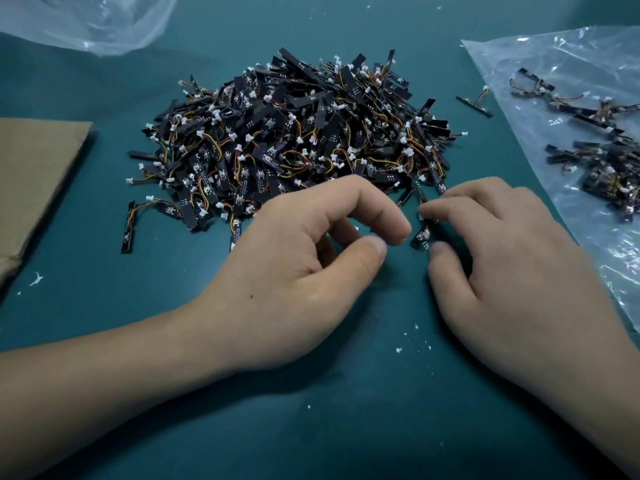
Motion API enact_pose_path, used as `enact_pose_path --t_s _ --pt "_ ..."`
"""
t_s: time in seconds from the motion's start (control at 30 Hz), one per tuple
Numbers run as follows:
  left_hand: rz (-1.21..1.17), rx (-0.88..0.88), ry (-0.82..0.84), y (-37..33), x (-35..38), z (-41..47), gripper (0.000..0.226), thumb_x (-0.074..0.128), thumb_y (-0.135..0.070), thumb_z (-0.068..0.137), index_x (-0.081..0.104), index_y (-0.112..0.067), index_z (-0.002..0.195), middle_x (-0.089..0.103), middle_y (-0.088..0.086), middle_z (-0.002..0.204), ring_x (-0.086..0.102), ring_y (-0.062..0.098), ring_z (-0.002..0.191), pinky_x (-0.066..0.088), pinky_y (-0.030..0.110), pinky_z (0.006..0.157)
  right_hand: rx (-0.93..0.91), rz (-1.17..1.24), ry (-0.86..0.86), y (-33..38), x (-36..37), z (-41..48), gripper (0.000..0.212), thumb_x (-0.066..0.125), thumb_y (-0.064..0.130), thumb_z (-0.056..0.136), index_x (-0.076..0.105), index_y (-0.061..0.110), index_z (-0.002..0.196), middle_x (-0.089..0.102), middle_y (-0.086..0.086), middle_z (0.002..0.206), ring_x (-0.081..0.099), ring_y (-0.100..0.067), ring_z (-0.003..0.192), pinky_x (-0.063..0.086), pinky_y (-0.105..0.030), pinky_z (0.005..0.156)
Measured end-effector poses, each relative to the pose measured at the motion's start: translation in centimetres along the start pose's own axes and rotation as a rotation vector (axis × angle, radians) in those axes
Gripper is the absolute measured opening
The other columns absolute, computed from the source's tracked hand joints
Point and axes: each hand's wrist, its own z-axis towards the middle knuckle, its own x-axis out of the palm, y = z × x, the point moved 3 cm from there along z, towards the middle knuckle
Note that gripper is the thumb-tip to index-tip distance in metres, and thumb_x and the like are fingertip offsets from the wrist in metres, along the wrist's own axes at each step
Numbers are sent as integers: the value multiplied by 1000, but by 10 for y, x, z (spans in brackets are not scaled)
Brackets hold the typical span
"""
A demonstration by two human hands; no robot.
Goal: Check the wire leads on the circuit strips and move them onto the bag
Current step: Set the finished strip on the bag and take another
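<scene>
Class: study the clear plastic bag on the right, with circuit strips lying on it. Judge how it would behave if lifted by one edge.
Probably floppy: the bag is thin, crinkled film lying flat. Lifted by an edge, it would likely sag and let the circuit strips slide together. It looks light, so a push may just wrinkle it.

The bare left forearm lies from the lower left corner, the right one from the lower right, both with palms down. The left hand [304, 261] shows its back, with the fingers loosely bent. Its thumb tip is near the index fingertip but apart from it, and it holds nothing visible. The right hand [512, 258], a little blurred, pinches a small black circuit strip with a white connector [423, 234] between thumb and index fingertip.
</scene>
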Motion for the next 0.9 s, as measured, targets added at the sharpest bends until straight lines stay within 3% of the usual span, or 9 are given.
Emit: enact_pose_path --t_s 0.13,0.27,0.37,0.47,0.57,0.67,0.73,0.83,0.9 --pt "11 -10 44 2 2 0 14 61 -17 91 71 -27 92 63 3 65 53 25 54 42 30 48 3 30 10 2 -1 1 9 57 32 95 62 27 101 54 5 107 52 -24 98 46 -40 75" --pt "-2 -24 52 2 2 0 14 61 -18 91 71 -27 92 62 4 65 54 27 55 43 34 49 31 68 40 -1 0 1 13 59 38 93 59 28 102 52 9 107 49 -18 101 35 -33 76" --pt "4 -22 51 3 2 0 14 61 -19 91 71 -27 92 63 4 66 55 27 55 44 34 49 0 79 23 1 0 1 10 60 36 93 62 27 97 56 7 108 53 -21 101 42 -36 77" --pt "-2 -23 39 3 1 0 14 61 -19 90 71 -28 94 64 4 67 55 28 55 43 35 49 -25 82 19 3 0 1 6 60 32 94 60 27 93 56 7 109 52 -22 100 38 -35 78" --pt "-14 -36 32 4 1 0 18 61 -20 89 69 -31 102 69 4 79 60 29 62 48 36 54 -24 112 33 2 2 2 7 57 31 97 57 25 94 55 6 111 51 -22 100 36 -34 82" --pt "13 -37 28 4 1 -1 28 61 -21 89 65 -36 113 68 -1 78 58 24 60 45 26 54 -22 205 0 2 1 2 5 51 27 100 51 24 96 53 6 112 51 -22 102 41 -41 85" --pt "18 -50 25 4 1 -1 34 61 -22 90 62 -38 120 68 -6 80 56 20 58 42 20 54 -20 264 -34 3 -1 2 5 48 27 104 48 26 98 51 8 108 50 -18 98 42 -41 80" --pt "-9 -43 27 3 2 2 36 62 -19 91 60 -32 125 69 -17 104 64 18 66 50 26 58 -30 301 -87 5 -5 1 4 46 32 101 47 28 100 49 12 98 47 -13 88 37 -37 73" --pt "-6 -16 23 2 2 2 28 64 -20 92 65 -28 119 71 -13 103 65 17 67 51 24 59 -80 336 -105 9 -8 1 5 46 31 100 48 26 99 52 11 98 50 -15 88 39 -38 73"
